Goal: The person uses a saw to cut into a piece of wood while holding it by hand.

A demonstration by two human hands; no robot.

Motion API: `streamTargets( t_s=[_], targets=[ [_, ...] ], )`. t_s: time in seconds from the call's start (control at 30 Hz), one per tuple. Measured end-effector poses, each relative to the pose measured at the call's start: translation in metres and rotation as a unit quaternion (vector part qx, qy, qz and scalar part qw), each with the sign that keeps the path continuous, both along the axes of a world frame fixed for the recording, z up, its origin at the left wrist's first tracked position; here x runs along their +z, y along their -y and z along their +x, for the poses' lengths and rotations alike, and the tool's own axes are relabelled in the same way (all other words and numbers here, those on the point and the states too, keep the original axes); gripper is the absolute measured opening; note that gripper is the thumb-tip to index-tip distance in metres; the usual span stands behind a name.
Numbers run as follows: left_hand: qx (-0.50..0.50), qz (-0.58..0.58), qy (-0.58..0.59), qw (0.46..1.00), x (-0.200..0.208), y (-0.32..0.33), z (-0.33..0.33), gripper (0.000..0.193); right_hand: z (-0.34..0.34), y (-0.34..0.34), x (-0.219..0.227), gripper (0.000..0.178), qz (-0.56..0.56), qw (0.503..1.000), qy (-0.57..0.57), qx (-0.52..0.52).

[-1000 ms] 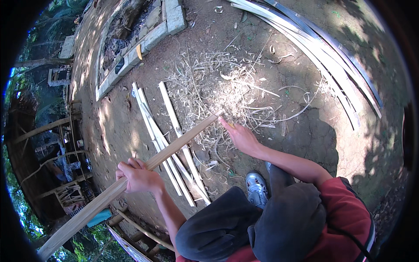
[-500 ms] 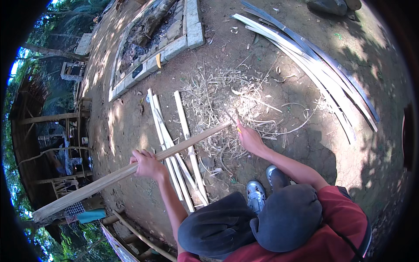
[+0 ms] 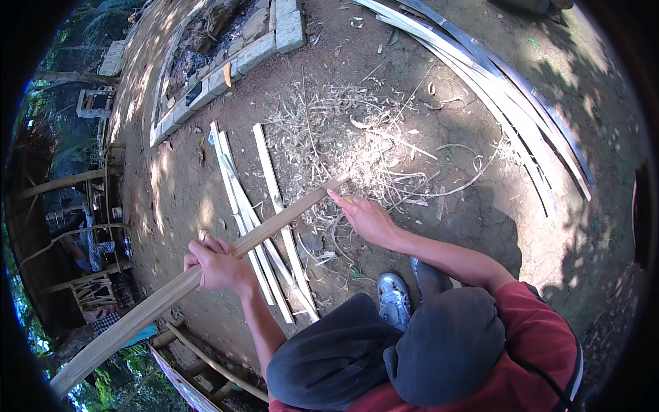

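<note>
A long pale wooden slat (image 3: 285, 216) runs slantwise from the lower left up to the middle of the ground. My left hand (image 3: 218, 266) is wrapped round it partway along. Close by its far end is my right hand (image 3: 368, 220), closed on a slim knife whose yellow handle (image 3: 349, 200) shows a little between the fingers. The blade is hard to make out now, lying against the slat or hidden by the hand. Beneath that end, curly shavings (image 3: 322, 130) are strewn over the dirt.
Several thin pale strips (image 3: 268, 172) lie on the ground beyond my left hand. Long curved split strips (image 3: 494, 86) are piled at the far right. A stone-edged fire pit (image 3: 237, 67) is at the far left, a wooden shelter (image 3: 68, 182) at the left edge.
My right hand has moved left along the slat's far end, and the knife blade seen before is now hardly visible. The slat and left hand sit lower and further left in view.
</note>
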State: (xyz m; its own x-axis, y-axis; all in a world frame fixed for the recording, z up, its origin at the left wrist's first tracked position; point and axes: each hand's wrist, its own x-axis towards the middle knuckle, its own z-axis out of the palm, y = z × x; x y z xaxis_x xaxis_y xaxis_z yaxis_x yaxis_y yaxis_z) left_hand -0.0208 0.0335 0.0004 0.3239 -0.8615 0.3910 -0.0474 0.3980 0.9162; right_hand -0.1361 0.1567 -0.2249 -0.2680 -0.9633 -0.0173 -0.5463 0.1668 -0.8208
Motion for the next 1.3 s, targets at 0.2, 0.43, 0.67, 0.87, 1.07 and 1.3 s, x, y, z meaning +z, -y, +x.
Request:
streamTargets(
  t_s=[0.2,0.43,0.67,0.87,1.07,1.3],
  targets=[
    [-0.049,-0.004,0.012,0.999,-0.002,-0.005,-0.012,0.036,-0.015,0.017,-0.072,0.063,0.078,0.996,-0.023,-0.036],
    [-0.106,-0.006,0.043,0.993,0.005,-0.003,-0.011,0.039,-0.007,0.016,-0.018,0.076,-0.004,0.999,0.026,-0.027],
    [-0.052,-0.004,0.026,0.998,0.002,0.003,-0.031,0.040,-0.015,0.023,-0.054,0.070,0.014,0.998,0.034,-0.046],
    [-0.012,-0.007,0.051,0.999,0.007,0.005,-0.033,0.040,-0.003,0.021,-0.042,0.080,-0.013,0.999,-0.017,-0.042],
    [-0.038,-0.011,0.076,0.996,0.003,0.010,-0.023,0.035,-0.027,0.018,-0.065,0.081,0.053,0.996,0.060,-0.026],
    [-0.009,-0.022,0.091,0.996,0.005,0.017,-0.029,0.042,-0.012,0.022,-0.071,0.066,0.023,0.997,0.017,-0.069]
  ],
)
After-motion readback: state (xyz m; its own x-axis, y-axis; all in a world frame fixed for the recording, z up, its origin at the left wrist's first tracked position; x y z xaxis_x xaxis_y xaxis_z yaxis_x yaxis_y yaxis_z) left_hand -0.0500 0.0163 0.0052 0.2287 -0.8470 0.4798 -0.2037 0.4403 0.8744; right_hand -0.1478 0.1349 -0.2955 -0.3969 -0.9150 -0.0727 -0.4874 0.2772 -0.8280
